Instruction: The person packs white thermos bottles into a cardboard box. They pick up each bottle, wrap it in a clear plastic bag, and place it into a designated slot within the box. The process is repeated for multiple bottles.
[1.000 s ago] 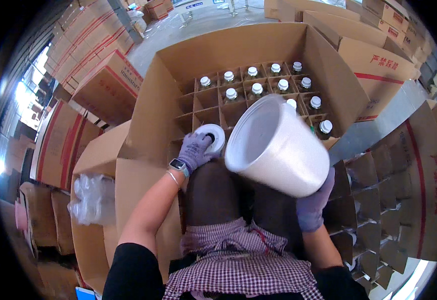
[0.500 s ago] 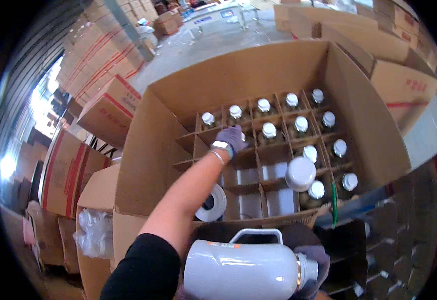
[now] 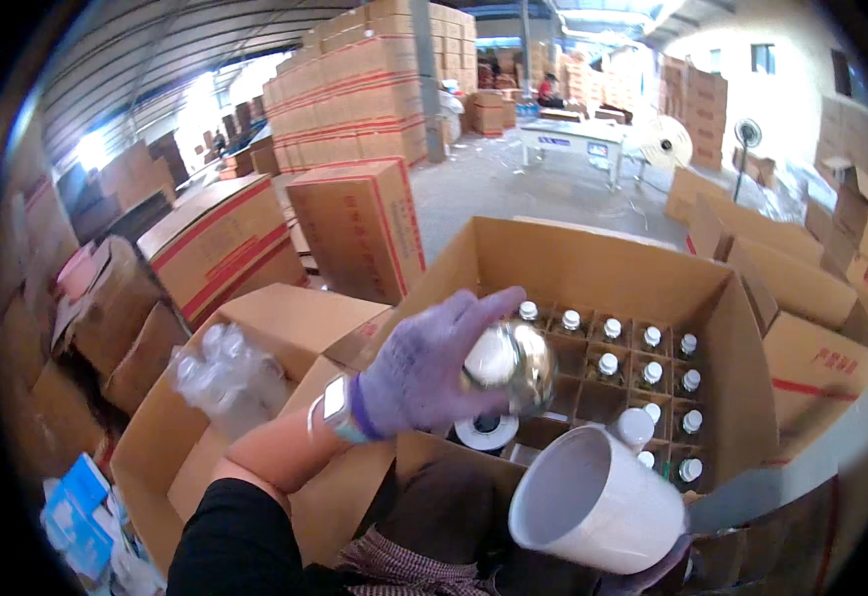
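My left hand (image 3: pixel 424 368), in a lavender glove, is raised over the near left part of a divided carton. Its fingers are wrapped round a shiny silvery flask liner (image 3: pixel 531 372) with a white cap. To the right, my gloved right hand (image 3: pixel 670 564) is mostly hidden behind a white jug shell (image 3: pixel 603 502) and holds it tilted, its hollow open end facing left. Several white-capped bottles (image 3: pixel 652 373) stand in the cells of the carton (image 3: pixel 593 253). A white roll (image 3: pixel 486 432) and a white cup-shaped piece (image 3: pixel 635 427) are also there.
An open carton (image 3: pixel 185 477) with clear plastic bags (image 3: pixel 230 372) stands at my left. Closed cartons (image 3: pixel 354 223) are behind it, and open ones (image 3: pixel 816 358) sit at the right. Farther off are stacked cartons (image 3: pixel 354 99), a white table (image 3: pixel 573 139) and fans (image 3: pixel 664 142).
My left hand has risen out of the carton cells with the silvery liner in it. The jug shell has turned so its open end shows. The view has tilted up.
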Demonstrator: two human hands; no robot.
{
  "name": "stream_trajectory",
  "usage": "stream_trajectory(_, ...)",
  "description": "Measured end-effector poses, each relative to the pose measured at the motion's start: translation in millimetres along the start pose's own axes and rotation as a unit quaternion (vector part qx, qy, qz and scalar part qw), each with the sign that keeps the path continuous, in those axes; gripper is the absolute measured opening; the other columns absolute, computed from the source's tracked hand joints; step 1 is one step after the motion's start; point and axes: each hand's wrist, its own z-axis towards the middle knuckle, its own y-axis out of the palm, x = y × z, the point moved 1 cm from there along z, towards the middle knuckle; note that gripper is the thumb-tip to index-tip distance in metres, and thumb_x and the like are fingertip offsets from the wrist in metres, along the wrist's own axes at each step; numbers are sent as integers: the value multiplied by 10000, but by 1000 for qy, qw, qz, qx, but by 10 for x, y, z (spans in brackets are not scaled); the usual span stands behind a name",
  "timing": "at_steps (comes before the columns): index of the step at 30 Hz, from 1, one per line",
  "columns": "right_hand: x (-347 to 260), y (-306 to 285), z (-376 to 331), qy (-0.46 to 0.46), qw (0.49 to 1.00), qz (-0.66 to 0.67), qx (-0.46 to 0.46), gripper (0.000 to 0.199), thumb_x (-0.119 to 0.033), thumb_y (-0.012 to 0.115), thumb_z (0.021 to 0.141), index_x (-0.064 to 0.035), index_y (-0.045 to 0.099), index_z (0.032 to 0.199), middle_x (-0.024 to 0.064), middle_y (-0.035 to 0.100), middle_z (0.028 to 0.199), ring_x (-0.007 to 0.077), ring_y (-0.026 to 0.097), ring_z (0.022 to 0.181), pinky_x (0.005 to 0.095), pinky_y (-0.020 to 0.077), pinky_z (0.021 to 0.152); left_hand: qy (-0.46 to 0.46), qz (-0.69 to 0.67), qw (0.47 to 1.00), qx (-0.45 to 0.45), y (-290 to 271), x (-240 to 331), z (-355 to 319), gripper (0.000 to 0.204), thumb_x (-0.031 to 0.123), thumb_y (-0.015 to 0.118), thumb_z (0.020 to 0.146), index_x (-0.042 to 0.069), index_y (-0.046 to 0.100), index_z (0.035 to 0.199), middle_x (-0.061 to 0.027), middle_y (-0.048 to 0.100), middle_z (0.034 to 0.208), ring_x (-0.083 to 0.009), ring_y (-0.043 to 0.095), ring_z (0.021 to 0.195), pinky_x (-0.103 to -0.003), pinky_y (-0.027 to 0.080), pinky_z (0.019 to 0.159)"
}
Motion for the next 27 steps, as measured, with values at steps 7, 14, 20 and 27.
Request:
stream_trajectory(7,-995,-276,439,60,886,453,-80,518,-443,582,900,8,660,1144,158,672,1053,278,643,1035,431,516,938,-145,-200,941,-230,-83,689,-1395,1028,396,851,711,-34,333,1488,-262,634,1207,-376,669,1068,-399,539,911)
stream_trajectory(14,-1457,-208,442,-34,914,224,-336,338,-167,488,869,29,652,1090,103,668,960,175,616,892,309,488,807,-77,-31,971,-222,-350,460,-2437,1017,561,835,665,48,439,1449,-221,546,1333,-437,549,1191,-462,473,999)
stream_trajectory(20,-992,306,-52,19,899,237,-369,249,-175,566,906,16,673,1023,120,696,1022,200,651,897,343,514,842,-300,-214,880,-301,303,344,-3268,726,501,783,766,40,575,1287,-188,580,1221,-371,579,1129,-437,461,998)
stream_trajectory(27,-260,135,-221,138,889,293,-323,246,-216,583,963,-35,613,1127,121,688,1113,203,658,1007,353,532,845,-151,-298,942,30,638,564,-2527,582,395,650,926,21,514,1350,-216,497,1328,-367,475,1267,-441,389,1097)
